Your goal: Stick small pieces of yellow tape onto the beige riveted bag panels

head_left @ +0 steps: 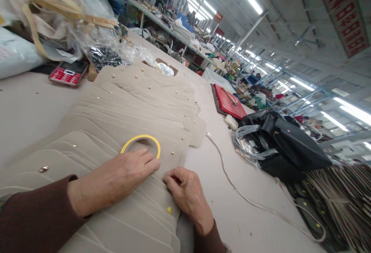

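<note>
Beige panels (139, 113) with small gold-coloured metal studs lie in a long overlapping spread on the table. My left hand (127, 173) is over them, its fingers closed over the near rim of a roll of yellow tape (158, 144). The roll rests on or just above the panels; which one I cannot tell. To its right, my right hand (188, 193) has thumb and forefinger pinched at the right edge of the panels, and whatever is between them is hidden. A small yellow piece (169, 209) sits on a panel just below that hand.
A red phone-like device (69, 73) lies at left beside plastic bags. At right are a red board (228, 100) with a hammer (230, 97), a black bag (285, 141), a pale cord (232, 181) and stacked dark strips (342, 202). The table (214, 214) runs away from me.
</note>
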The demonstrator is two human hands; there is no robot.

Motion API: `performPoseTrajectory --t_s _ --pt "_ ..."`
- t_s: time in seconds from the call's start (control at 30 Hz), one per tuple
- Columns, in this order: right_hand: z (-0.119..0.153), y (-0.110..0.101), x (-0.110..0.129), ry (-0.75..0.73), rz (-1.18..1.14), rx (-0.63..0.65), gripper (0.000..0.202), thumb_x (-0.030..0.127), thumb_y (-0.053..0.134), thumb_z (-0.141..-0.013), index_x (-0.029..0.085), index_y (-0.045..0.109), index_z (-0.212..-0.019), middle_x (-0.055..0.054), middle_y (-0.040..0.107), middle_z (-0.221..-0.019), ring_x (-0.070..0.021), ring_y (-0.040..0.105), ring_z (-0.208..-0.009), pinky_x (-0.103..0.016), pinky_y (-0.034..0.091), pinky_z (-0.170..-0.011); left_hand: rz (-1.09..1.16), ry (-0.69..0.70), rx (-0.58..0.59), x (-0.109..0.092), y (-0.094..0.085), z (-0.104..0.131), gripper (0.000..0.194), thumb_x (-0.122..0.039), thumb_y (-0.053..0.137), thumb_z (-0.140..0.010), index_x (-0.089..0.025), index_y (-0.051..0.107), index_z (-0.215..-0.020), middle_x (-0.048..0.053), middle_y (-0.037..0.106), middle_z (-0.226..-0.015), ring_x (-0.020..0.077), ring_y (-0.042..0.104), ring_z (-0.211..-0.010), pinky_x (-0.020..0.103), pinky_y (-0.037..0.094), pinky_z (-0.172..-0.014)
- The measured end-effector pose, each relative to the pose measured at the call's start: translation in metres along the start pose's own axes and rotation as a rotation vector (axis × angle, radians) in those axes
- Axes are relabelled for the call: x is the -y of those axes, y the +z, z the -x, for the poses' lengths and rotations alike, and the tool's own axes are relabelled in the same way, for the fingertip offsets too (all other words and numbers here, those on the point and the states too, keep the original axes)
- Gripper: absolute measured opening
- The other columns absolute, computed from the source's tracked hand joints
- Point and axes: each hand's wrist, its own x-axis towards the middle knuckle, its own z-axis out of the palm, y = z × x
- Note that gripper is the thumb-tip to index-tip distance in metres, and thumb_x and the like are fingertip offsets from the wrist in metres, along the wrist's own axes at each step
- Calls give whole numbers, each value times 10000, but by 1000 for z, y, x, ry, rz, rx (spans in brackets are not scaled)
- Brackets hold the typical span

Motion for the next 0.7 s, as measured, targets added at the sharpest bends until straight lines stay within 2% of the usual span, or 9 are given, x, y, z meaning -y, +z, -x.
performPoseTrajectory --t_s 0.07,0.1,0.2,0.27,0.33,0.47,0.6,0.7 --pt "3 -7 1 -8 -51 85 249 132 679 -941 208 782 -728 -2 757 -721 -168 680 -691 -263 435 -662 30 3 -32 1 -1 0 298 45 492 -926 -241 575 -915 11 632 -835 219 582 -711 347 413 -632" --pt "4 -8 1 -14 -88 68 259 149 669 -956 209 785 -732 -2 756 -718 -165 674 -683 -262 436 -654 58 7 -44 1 -1 1 289 26 481 -957 -240 592 -958 5 649 -841 206 606 -706 333 435 -626" --pt "3 -5 3 -75 -244 -154 199 184 648 -971 206 826 -885 -23 792 -801 -170 694 -706 -261 498 -677 131 55 -97 1 1 0 320 -55 442 -1049 -238 604 -1255 14 766 -1011 176 737 -854 270 552 -730" --pt "2 0 8 -170 -316 -281 178 164 652 -954 197 823 -992 -39 804 -866 -172 707 -733 -261 542 -710 122 85 -149 1 3 0 405 -135 406 -1110 -223 474 -1500 49 801 -1196 180 783 -1005 256 601 -851" --pt "0 5 13 -284 -314 -325 184 131 651 -948 189 801 -1037 -48 793 -885 -174 707 -755 -263 564 -733 87 82 -188 1 5 0 439 -229 359 -1159 -195 357 -1597 76 810 -1232 189 803 -1021 254 621 -856" --pt "-4 15 20 -479 -208 -377 161 109 619 -997 194 752 -1028 -71 788 -911 -191 723 -820 -278 584 -780 54 67 -220 -3 7 -2 353 -299 271 -1188 -202 440 -1482 60 831 -1094 189 821 -906 236 624 -734" --pt "-8 23 21 -605 -63 -475 194 81 564 -1006 200 697 -930 -45 764 -808 -180 704 -723 -266 551 -690 106 54 -214 -5 9 -2 273 -196 330 -1159 -220 510 -1362 44 812 -1112 175 807 -932 231 611 -767" --pt "-8 28 22 -610 29 -560 217 54 546 -960 198 667 -852 -12 695 -698 -161 640 -606 -267 491 -600 202 29 -178 -6 10 -2 244 -107 382 -1109 -234 568 -1204 -1 778 -1002 153 773 -859 228 571 -746"
